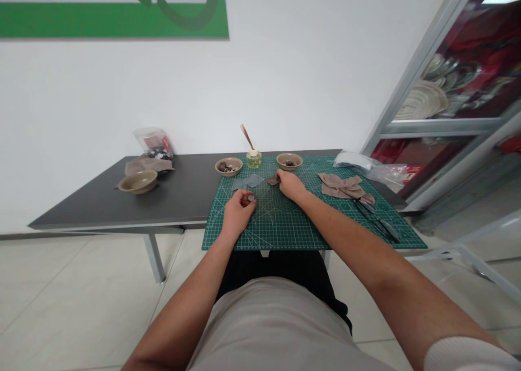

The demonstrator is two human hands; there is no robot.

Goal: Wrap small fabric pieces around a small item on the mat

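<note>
A dark grey work surface (171, 197) carries a green cutting mat (309, 232) where a person's left hand (239, 212) pinches a small grey piece (251, 198) at the fingertips. The right hand (290, 185), fingers drawn narrow, grips the edge of a dark brown scrap (273, 181), just beside two grey fabric squares (248, 180).
</note>
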